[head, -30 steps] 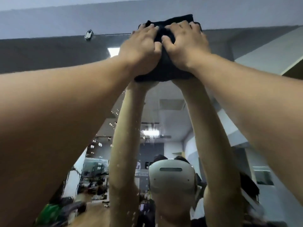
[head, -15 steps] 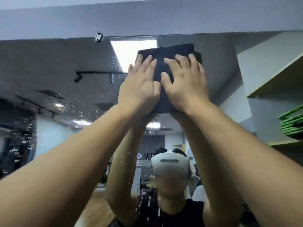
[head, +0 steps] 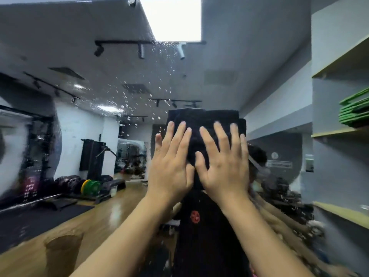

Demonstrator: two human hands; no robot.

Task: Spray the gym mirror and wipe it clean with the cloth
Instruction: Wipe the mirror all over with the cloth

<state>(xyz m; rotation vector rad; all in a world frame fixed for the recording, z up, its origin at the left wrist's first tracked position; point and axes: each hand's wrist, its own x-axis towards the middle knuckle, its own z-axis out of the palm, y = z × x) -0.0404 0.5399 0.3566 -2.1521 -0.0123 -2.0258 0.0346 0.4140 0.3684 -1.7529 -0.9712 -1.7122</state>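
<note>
One dark cloth (head: 205,124), folded into a thick pad, lies flat against the mirror (head: 249,66) at the middle of the view; two hands press it there side by side, thumbs nearly meeting; the left hand (head: 169,168) has its four fingers straight and slightly spread over the cloth's left half, gripping nothing, only pushing; the right hand (head: 225,166) lies the same way over the right half, fingers straight and fanned, palm flat, holding nothing in a curl; both bare forearms reach up from the lower edge of the view. The cloth's top edge and right corner show above and beside the fingertips; its lower part is hidden behind the palms. Many small water droplets (head: 127,96) speckle the glass up and to the left of the cloth, too many and too fine to count; the glass to the right of the hands looks smeared and blurred. In the reflection: one bright ceiling light panel (head: 173,19) at the top; three spot lamps on the near black track (head: 139,46) below it; a wooden floor (head: 111,212) with one green weight plate (head: 93,187) among dark gear at the left. At the right edge stands a shelf unit (head: 339,58) with one stack of green mats (head: 355,110) on a shelf.
</note>
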